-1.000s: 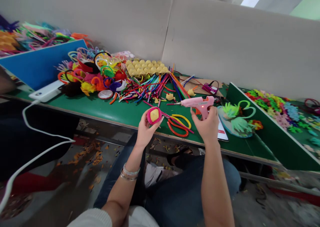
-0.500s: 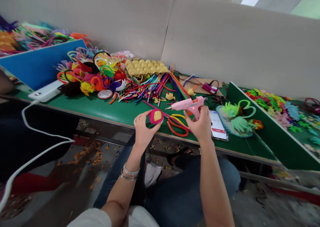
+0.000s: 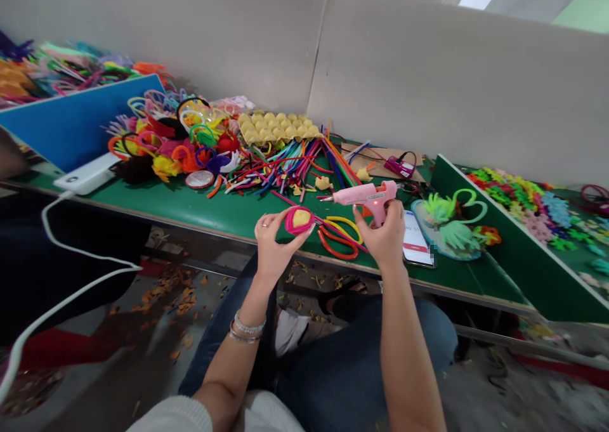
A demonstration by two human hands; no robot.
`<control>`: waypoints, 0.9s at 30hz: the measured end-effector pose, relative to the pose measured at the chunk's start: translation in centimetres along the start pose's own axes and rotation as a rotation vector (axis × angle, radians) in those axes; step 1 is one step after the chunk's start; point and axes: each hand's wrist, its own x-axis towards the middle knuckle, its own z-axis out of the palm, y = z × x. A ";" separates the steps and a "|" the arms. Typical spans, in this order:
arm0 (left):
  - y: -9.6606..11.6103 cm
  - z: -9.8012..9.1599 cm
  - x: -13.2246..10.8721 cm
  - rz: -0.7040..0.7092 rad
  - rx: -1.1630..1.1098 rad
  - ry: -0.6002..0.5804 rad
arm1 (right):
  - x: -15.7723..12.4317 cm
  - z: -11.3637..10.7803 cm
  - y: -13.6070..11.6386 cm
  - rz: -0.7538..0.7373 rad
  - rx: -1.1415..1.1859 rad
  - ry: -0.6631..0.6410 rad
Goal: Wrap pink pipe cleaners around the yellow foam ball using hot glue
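Note:
My left hand (image 3: 273, 242) is closed round a small round piece: a yellow core wrapped in a pink pipe-cleaner ring (image 3: 299, 220). It is held just above the front edge of the green table (image 3: 223, 213). My right hand (image 3: 385, 236) grips the handle of a pink glue gun (image 3: 365, 196), whose nozzle points left toward the ring, a short gap away. A red light glows on the gun's body. Red and yellow pipe-cleaner loops (image 3: 340, 234) lie on the table between my hands.
A heap of coloured pipe cleaners (image 3: 290, 162), a yellow egg tray (image 3: 278, 128) and finished fuzzy pieces (image 3: 176, 143) fill the table behind. A phone (image 3: 417, 238) lies right of my right hand. A green divider (image 3: 495, 229) stands to the right, a blue board (image 3: 71, 124) to the left.
My right hand brought the glue gun left toward the ring, then back a little and level. My left hand tilted the ring so it now faces more upward.

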 end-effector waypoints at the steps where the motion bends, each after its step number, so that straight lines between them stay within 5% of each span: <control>1: 0.1 0.0 0.0 0.010 0.026 0.002 | 0.0 0.0 0.0 -0.005 0.009 0.003; 7: 0.4 0.1 0.2 0.020 0.132 -0.058 | -0.2 0.0 -0.4 -0.097 0.139 -0.013; 17: 0.8 -0.2 0.0 -0.011 -0.063 -0.084 | -0.2 0.1 -0.5 -0.141 0.125 0.024; 27: 1.4 -0.2 0.0 0.020 0.167 -0.028 | 0.0 0.2 -0.7 -0.109 0.077 0.068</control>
